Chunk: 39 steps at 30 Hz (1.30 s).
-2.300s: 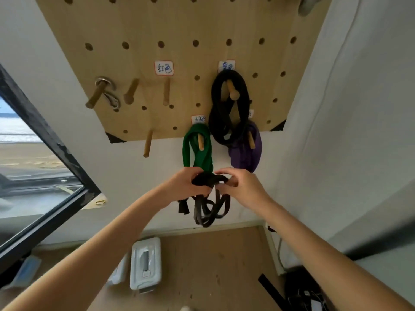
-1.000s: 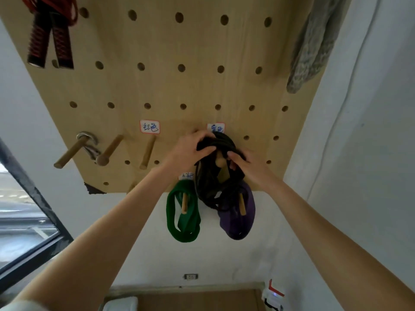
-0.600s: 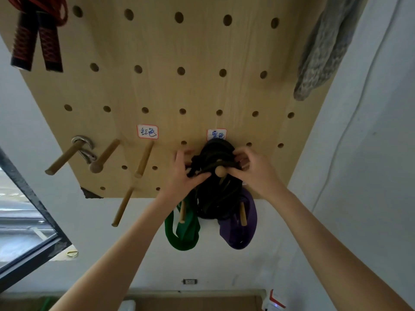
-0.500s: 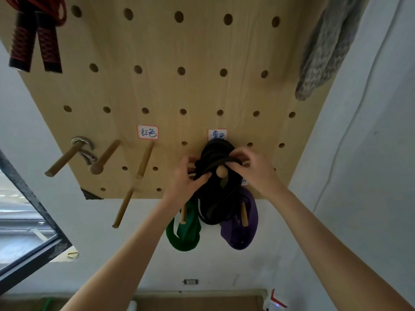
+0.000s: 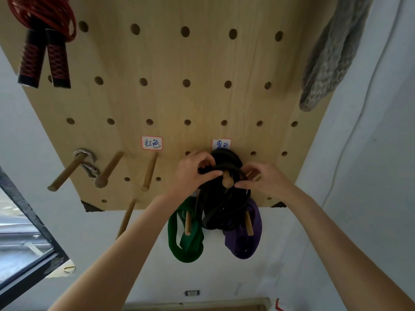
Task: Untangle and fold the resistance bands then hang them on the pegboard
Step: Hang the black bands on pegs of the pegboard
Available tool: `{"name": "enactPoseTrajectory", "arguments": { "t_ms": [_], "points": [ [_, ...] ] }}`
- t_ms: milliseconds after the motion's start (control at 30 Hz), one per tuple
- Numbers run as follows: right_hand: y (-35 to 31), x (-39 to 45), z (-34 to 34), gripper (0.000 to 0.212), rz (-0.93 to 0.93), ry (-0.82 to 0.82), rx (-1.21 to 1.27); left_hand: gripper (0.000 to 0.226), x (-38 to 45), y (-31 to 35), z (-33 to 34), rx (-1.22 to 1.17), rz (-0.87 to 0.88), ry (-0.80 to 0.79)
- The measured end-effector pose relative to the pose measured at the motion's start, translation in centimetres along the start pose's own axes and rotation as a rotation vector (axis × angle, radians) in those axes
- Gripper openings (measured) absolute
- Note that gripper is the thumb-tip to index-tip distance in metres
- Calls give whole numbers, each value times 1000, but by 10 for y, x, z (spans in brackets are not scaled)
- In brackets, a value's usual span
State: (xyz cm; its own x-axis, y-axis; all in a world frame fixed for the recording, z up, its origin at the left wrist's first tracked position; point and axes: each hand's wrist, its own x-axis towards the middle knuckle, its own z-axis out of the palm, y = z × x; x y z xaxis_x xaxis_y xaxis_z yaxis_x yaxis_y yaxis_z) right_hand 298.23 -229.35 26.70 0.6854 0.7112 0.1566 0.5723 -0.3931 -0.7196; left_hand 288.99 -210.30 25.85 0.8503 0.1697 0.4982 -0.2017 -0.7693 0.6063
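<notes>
- Left hand (image 5: 193,171): raised to the pegboard, fingers curled, thumb and fingers pinching the black resistance band (image 5: 221,198) just left of the peg tip.
- Right hand (image 5: 263,178): raised opposite, fingers curled, pinching the same black band just right of the peg tip.
- Round-tipped wooden peg (image 5: 228,181): projects between the two hands; a strand of the black band lies over it, stretched from one hand to the other.
- Black band: bundled in several loops, hanging from that peg below the right-hand label (image 5: 221,144); its lower loops overlap the purple band.
- Purple resistance band (image 5: 244,243): folded, hung on its own peg (image 5: 248,223) at the lower edge of the board, just right of the green one.
- Green resistance band (image 5: 185,245): folded, hung on a peg (image 5: 187,223) beside the purple band, below the left wrist.
- Pegboard (image 5: 179,75): light wood, rows of round holes, mounted on a white wall.
- Left-hand label (image 5: 151,143): red-bordered, above a bare peg (image 5: 149,171).
- Carabiner (image 5: 86,163): metal, hooked on a long peg (image 5: 65,172) at the left of the board; another bare peg (image 5: 109,169) just beside it.
- Jump rope (image 5: 42,41): red cord, dark patterned handles, hung at upper left.
- Grey knitted cloth (image 5: 325,57): hangs at upper right.
- Window frame (image 5: 29,218): dark, lower left.
- Wall socket (image 5: 192,293): low on the wall, between the forearms.
</notes>
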Motion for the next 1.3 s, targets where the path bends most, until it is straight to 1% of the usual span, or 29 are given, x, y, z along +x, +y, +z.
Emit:
{"name": "enactPoseTrajectory", "arguments": {
  "t_ms": [67,100,133,167,233,267,300,367,433,467,533,600,633,667,700,733,767,800,833,900,967,1033,1067,1100,1133,1200,1267,1300],
  "points": [
    [-2,-5,-2,25,-11,92,194,28,-4,-5,1,-23,8,-32],
    [-3,-6,-1,25,-24,132,270,29,-7,-7,2,-38,16,-35],
    [-6,-6,1,22,-42,161,296,32,-11,-8,4,-46,16,-14],
    [-9,-6,5,18,-64,183,268,38,-14,-8,7,-45,-7,33],
    [-13,-3,16,19,-102,227,184,58,-24,-9,17,-69,-145,156],
    [-13,-2,22,23,-111,247,156,67,-29,-9,23,-126,-237,189],
    [-13,-2,26,29,-115,251,132,72,-34,-9,30,-193,-321,185],
    [-8,-2,39,45,-108,231,114,69,-41,-11,44,-288,-434,142],
    [-3,-2,56,53,-72,279,142,65,-41,-12,55,-402,-546,173],
    [0,-1,65,51,-27,338,172,62,-39,-11,58,-477,-607,213],
    [7,0,77,36,84,442,277,49,-34,-10,62,-553,-670,258],
    [15,-4,82,20,129,492,283,25,-29,-10,63,-492,-657,253],
    [20,-8,83,20,100,501,198,15,-28,-11,62,-437,-635,253],
    [25,-12,84,22,60,484,107,11,-28,-14,61,-375,-601,255],
    [29,-17,85,18,32,456,-5,13,-28,-17,59,-295,-551,247],
    [31,-21,86,9,12,439,-121,19,-31,-21,58,-192,-492,226],
    [34,-25,87,15,1,451,-245,28,-36,-27,57,-69,-429,194],
    [38,-29,91,25,-4,461,-362,34,-43,-35,57,49,-367,158],
    [41,-32,96,33,0,472,-460,37,-52,-42,58,149,-314,128],
    [42,-41,111,41,23,470,-567,29,-71,-49,62,257,-236,93],
    [43,-45,124,38,27,495,-638,16,-84,-50,71,356,-152,96],
    [43,-41,122,35,52,545,-734,18,-87,-47,79,473,-116,134],
    [43,-36,116,35,95,551,-765,20,-86,-45,80,522,-113,148],
    [42,-29,109,38,144,523,-791,22,-83,-44,81,575,-111,156],
    [42,-23,104,42,188,459,-801,24,-81,-43,82,633,-121,143],
    [44,-16,103,43,187,383,-758,33,-78,-40,84,717,-211,24],
    [43,-18,109,43,127,361,-630,50,-76,-43,84,669,-305,-82],
    [42,-23,110,44,105,362,-549,53,-77,-47,81,572,-319,-93]
  ]
}}
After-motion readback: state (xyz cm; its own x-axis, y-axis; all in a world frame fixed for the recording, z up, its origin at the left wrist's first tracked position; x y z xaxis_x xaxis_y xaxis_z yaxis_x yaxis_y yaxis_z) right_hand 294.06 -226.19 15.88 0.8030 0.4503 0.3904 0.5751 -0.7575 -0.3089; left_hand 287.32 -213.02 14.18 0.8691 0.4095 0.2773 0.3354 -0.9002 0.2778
